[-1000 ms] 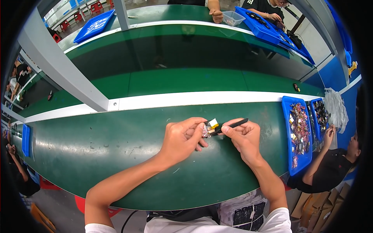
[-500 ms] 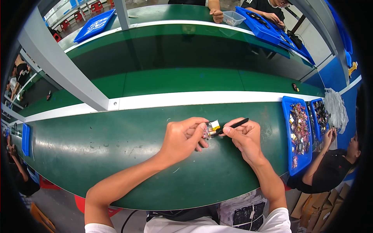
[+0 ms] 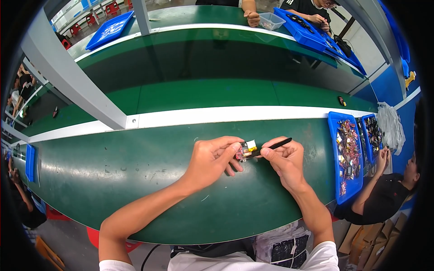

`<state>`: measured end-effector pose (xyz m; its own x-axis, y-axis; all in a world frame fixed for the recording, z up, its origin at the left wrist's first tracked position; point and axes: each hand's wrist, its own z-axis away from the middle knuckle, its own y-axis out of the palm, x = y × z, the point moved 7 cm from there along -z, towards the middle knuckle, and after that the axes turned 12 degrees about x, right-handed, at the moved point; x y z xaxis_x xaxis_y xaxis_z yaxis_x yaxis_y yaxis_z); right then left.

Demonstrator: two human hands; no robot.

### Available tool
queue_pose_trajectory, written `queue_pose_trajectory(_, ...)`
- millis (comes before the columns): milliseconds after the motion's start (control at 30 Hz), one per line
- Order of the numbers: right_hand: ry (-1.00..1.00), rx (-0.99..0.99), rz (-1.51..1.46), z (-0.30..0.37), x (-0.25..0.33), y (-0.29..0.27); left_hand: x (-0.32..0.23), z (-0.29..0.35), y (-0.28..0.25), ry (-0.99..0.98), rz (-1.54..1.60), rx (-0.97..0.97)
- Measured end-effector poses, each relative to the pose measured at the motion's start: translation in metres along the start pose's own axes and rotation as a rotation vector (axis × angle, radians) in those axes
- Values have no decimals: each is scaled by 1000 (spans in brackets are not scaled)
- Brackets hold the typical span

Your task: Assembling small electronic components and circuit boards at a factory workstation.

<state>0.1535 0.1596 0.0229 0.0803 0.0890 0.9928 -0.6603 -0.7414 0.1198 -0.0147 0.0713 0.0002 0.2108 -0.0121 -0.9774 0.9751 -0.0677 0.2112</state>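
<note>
Between the thumb and fingers of my left hand (image 3: 210, 160) is a small electronic circuit board (image 3: 241, 152), reddish and dark, with a white and yellow block on its upper right. My right hand (image 3: 287, 162) pinches a pair of slim black tweezers (image 3: 279, 143). Their tip reaches the board's lower right edge; whether it grips anything there is too small to tell. Both hands are above the green tabletop (image 3: 135, 180), close together near its middle.
At the right stands a blue tray (image 3: 333, 149) heaped with small boards, beside another blue tray (image 3: 371, 135). A co-worker (image 3: 384, 196) sits beyond them. Across the table runs a green conveyor belt (image 3: 203, 92) behind a white rail (image 3: 217, 114); a grey post (image 3: 77, 77) rises at the left.
The tweezers have shifted slightly in my right hand, their rear end now a little farther right. The conveyor belt, with a small item on it, has slid slightly left. My left hand barely moves.
</note>
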Motion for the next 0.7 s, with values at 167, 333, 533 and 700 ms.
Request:
queue_pose_trajectory(167,-122,-50,100,4,1,-7,-2,-2,0,12,29,40)
queue_pose_trajectory(333,-325,-127,361,14,12,-3,-1,-3,-1,20,43,79)
queue_pose_trajectory(533,-417,-134,512,19,22,3,-3,-1,0,32,45,72)
queue_pose_trajectory(700,-442,-128,535,20,28,7,-4,0,-1,68,87,36)
